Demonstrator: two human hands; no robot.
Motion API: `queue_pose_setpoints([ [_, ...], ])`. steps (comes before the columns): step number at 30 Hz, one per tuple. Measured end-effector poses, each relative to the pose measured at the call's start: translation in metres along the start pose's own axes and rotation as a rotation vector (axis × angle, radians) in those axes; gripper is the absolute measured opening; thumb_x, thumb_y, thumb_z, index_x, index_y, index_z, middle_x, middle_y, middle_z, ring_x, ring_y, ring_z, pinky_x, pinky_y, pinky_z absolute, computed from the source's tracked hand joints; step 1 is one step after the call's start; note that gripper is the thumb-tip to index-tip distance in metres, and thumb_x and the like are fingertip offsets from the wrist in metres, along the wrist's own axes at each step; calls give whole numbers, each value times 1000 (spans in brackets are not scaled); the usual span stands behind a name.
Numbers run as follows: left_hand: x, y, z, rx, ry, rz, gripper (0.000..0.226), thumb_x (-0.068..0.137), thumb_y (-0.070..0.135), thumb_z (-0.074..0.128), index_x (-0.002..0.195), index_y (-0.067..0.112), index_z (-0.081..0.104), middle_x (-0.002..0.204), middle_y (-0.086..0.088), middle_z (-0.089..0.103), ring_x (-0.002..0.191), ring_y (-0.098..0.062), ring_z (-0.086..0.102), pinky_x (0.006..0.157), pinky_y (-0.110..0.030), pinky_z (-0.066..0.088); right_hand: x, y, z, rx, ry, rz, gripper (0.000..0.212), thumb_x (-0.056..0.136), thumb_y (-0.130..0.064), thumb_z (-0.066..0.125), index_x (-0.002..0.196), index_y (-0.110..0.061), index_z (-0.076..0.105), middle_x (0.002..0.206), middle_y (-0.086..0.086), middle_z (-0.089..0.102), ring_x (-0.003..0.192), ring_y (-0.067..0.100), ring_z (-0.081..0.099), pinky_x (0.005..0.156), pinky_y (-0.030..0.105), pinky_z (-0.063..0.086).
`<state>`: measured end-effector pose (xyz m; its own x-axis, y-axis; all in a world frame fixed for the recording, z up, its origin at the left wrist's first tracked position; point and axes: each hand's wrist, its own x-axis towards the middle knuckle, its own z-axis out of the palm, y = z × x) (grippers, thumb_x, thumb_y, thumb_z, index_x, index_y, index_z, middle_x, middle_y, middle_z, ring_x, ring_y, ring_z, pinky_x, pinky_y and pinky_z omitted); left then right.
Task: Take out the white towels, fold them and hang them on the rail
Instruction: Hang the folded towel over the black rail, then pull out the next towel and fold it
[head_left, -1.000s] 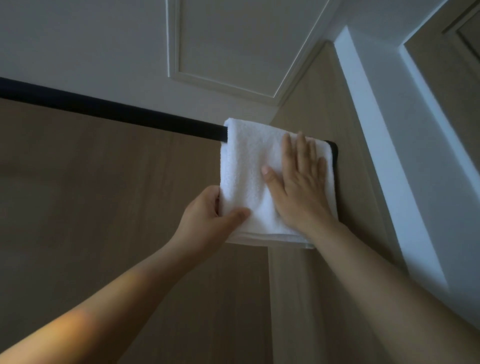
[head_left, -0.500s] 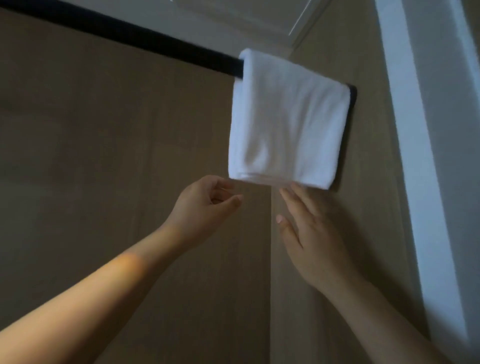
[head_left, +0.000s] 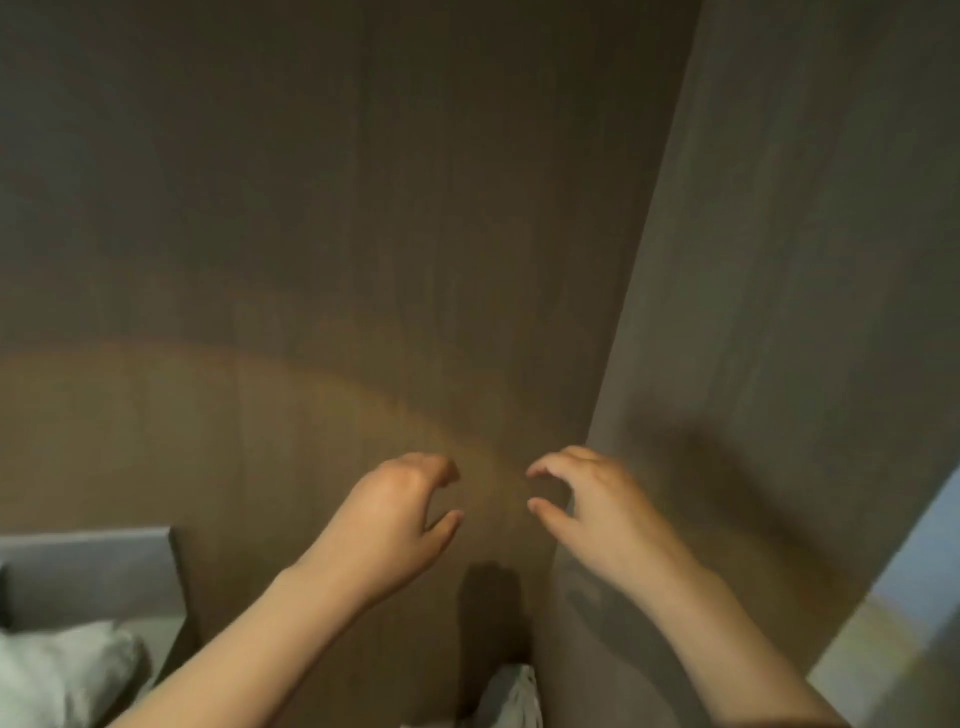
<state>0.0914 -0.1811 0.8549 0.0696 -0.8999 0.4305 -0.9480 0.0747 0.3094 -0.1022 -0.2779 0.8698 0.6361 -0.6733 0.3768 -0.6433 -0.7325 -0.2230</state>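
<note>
My left hand (head_left: 395, 519) and my right hand (head_left: 587, 499) hang side by side in front of a brown wooden wall, fingers loosely curled, holding nothing. The rail and the hung white towel are out of view above. A pale crumpled cloth (head_left: 511, 696) shows at the bottom edge between my forearms; I cannot tell whether it is a towel.
A wooden back panel (head_left: 337, 234) meets a side panel (head_left: 779, 260) in a corner right of centre. A grey box or headboard (head_left: 88, 571) with a white pillow (head_left: 57, 675) sits at the lower left. A bright strip of floor or doorway (head_left: 904, 623) shows lower right.
Both hands let go of the hung towel and came down. The view dropped, so the rail and towel left the frame, and a grey box, pillow and cloth came into view.
</note>
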Motion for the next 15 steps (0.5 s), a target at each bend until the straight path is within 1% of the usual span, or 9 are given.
queue_pose_setpoints([
  [4,-57,-18,48,-50,-153,-166,36,91,39,59,123,24,56,120,8,60,109,-7,56,89,-19,42,-31,5,55,3,-204,2,31,90,-37,64,120,-28,62,119,-7,60,112,12,57,93,28,45],
  [9,-121,-22,90,-97,-256,-407,30,88,42,62,116,31,57,111,15,59,100,2,56,81,-15,47,-57,18,101,70,-399,-10,32,91,-34,64,122,-25,62,120,-6,60,112,12,56,93,26,44],
  [13,-161,-14,106,-162,-244,-617,21,87,42,64,105,42,54,102,21,59,92,3,57,77,-15,49,-75,22,132,216,-522,37,30,92,-30,63,122,-24,61,123,-6,59,114,8,54,99,24,42],
  [15,-177,-10,111,-163,-226,-710,21,87,42,65,105,42,54,101,23,58,92,4,57,77,-14,49,-82,23,148,276,-560,39,29,93,-27,64,122,-24,62,123,-7,59,113,7,54,99,23,43],
])
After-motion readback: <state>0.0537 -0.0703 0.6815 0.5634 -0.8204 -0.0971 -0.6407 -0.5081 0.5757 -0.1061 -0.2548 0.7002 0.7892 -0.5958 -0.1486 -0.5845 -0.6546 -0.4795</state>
